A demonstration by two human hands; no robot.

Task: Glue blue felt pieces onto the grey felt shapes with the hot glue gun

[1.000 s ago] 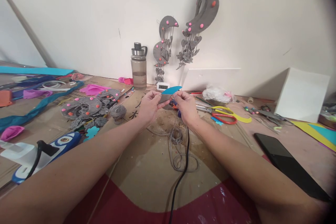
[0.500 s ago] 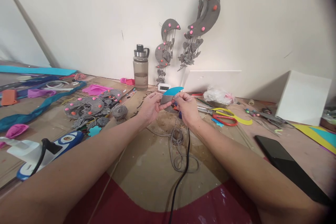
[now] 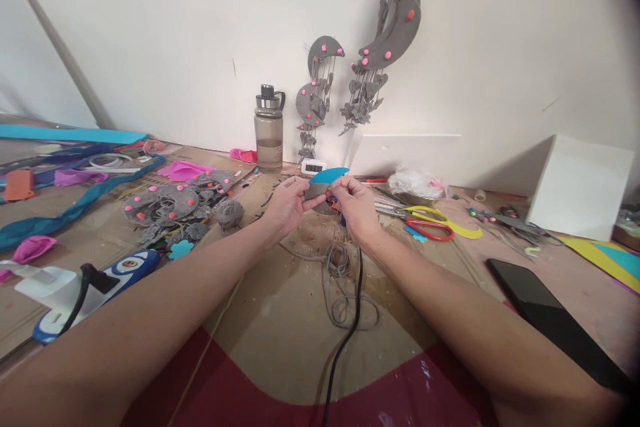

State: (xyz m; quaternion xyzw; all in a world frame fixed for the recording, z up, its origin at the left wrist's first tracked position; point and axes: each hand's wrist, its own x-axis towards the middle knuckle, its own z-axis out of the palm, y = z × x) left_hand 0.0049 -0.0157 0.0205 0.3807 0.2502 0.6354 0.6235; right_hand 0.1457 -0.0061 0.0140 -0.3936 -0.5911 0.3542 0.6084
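Above the middle of the cardboard, both hands hold a small crescent cutout (image 3: 327, 175). Its upper part is bright blue; its lower part is covered in grey yarn. My left hand (image 3: 289, 203) grips the left end, fingers under it and thumb near the edge. At the right end, my right hand (image 3: 357, 207) pinches at the edge; what lies between its fingertips is too small to make out. Below the hands, loose grey yarn (image 3: 339, 260) lies in loops. A black cord (image 3: 345, 343) runs up to a blue and orange object mostly hidden by my right hand.
A grey yarn ball (image 3: 229, 215) and decorated grey crescents (image 3: 165, 203) lie left. Behind stand a water bottle (image 3: 269, 130) and a small digital clock (image 3: 313, 166). Red-handled scissors (image 3: 435, 230) and a phone (image 3: 523, 283) lie right. Finished crescent mobiles (image 3: 390, 33) hang on the wall.
The crescent has tilted slightly and sunk a little between the hands. My fingers have shifted only slightly, and both hands keep their hold.
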